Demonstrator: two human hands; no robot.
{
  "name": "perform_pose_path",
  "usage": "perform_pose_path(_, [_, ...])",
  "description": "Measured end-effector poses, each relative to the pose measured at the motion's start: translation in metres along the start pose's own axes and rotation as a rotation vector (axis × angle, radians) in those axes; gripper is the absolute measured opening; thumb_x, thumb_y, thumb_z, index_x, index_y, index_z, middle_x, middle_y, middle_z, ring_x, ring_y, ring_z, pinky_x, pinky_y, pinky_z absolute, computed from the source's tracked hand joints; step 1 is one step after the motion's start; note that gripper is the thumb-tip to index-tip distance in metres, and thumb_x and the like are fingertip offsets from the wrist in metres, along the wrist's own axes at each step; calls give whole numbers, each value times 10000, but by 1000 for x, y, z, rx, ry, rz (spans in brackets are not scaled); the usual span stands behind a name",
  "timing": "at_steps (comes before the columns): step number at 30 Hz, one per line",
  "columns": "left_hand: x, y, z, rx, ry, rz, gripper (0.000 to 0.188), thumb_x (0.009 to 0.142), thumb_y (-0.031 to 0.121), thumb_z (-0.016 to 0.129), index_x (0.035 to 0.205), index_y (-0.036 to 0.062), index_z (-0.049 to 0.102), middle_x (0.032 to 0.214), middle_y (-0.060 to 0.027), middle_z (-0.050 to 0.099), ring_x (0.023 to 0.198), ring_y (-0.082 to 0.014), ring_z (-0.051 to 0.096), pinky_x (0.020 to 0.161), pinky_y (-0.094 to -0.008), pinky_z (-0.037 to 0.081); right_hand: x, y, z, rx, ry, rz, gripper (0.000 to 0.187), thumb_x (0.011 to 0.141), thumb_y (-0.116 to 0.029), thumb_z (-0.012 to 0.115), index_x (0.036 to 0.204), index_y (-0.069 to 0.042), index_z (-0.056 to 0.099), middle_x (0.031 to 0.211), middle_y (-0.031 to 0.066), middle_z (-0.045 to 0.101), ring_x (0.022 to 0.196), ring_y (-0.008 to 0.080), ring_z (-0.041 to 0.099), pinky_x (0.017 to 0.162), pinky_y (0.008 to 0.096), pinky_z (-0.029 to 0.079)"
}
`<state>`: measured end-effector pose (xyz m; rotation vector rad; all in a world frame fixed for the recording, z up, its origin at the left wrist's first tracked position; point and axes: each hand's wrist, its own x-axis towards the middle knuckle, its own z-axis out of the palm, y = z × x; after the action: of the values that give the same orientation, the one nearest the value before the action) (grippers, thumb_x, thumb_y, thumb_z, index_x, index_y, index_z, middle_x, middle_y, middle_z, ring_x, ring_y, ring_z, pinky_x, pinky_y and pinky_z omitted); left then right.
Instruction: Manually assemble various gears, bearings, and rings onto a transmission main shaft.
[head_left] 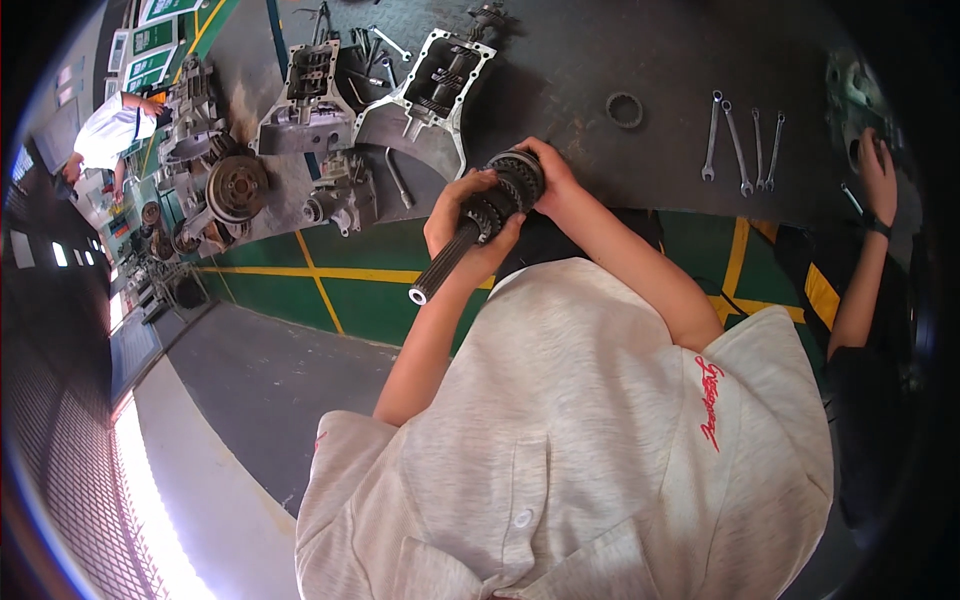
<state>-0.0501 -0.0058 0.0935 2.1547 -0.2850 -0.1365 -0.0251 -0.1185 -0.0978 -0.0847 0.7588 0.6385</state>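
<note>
- Your left hand (447, 215) clasps the geared shaft (485, 216) (splined end lower left).
- Your right hand (550, 178) grips its far end.
- A toothed ring (611, 109) lies beyond.

In the middle of the frame, the gear shaft (517, 183) was at the near edge of the bench (680, 50). Behind it and to the right, a toothed ring (625, 123) lay on the bench; farther right lay four wrenches (737, 145), side by side. Toward the upper left stood an open housing (455, 126), with a second housing (312, 132) on its left. Before this second one was a smaller unit (345, 190), and a drum (237, 188) was farther left.
</note>
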Motion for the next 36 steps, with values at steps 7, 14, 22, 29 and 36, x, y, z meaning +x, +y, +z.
perform_pose_path(7, [-11,-29,2,-171,104,54,1162,631,197,993,1516,71,251,1413,-235,548,1301,-350,568,1115,-456,451,-1,-2,8,-93,34,21,257,888,-278,598,898,-49,715,865,124,747,785,277,737,788,454,624])
perform_pose_path(14, [-5,-27,1,-144,41,22,920,571,159,978,1365,38,531,1320,-163,675,1243,-307,646,1107,-431,475,-19,-7,25,-104,67,93,262,867,-252,592,930,-15,685,909,159,734,840,316,728,822,457,620])
perform_pose_path(22, [-3,8,-32,-267,226,338,803,642,314,940,1292,16,576,1282,-176,669,1223,-334,643,1132,-516,424,-31,-6,31,-200,91,73,326,877,-300,554,953,-19,701,940,162,738,870,320,724,841,463,606])
perform_pose_path(29, [-6,-9,-31,-335,229,258,92,925,-22,608,835,-40,620,892,-152,729,998,-291,723,1055,-491,500,-15,9,30,-252,113,10,293,868,-294,596,928,-27,701,904,141,739,816,303,717,791,437,612])
perform_pose_path(36, [-11,-21,-20,-272,178,163,182,996,44,503,909,-65,621,970,-172,716,1022,-285,698,1028,-436,501,-8,8,13,-134,93,88,271,892,-302,615,917,-45,700,907,127,739,836,302,716,827,445,604])
